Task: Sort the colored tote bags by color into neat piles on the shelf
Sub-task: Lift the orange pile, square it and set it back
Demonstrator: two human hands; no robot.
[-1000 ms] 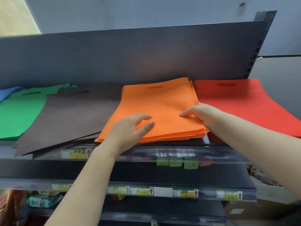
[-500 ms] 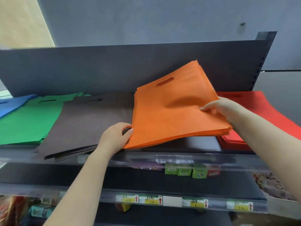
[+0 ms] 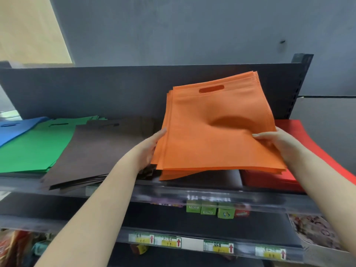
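- Broadly, the shelf (image 3: 212,191) carries a row of flat tote piles against its dark back panel (image 3: 96,89): blue pile (image 3: 13,130) at far left, then green pile (image 3: 34,147), brown pile (image 3: 100,149), a bare gap, and red pile (image 3: 289,178) at right.
- Above that gap the orange stack (image 3: 215,135) is held up off the shelf, tilted — handle cut-outs at the far, raised edge toward the back panel, bottom edges toward the person and lowest. Its long axis looks to run from near edge to far edge, though the wide lens makes that hard to judge.
- The brown pile is fanned, with its lower bags splayed out at the front edge.
- The left hand (image 3: 149,149) lies flat along the stack's left edge, fingers straight, a released grip that only supports.
- The right hand (image 3: 277,143) has its grip clenched on the stack's right edge, thumb on top; a dent in the cloth sits just beside it.
- Risk, as a judgement: with only one side pinched, the lower bags — already stepped out at the near left corner — could slide free or fan apart when the stack is set down, leaving an untidy pile or one overlapping red or brown.
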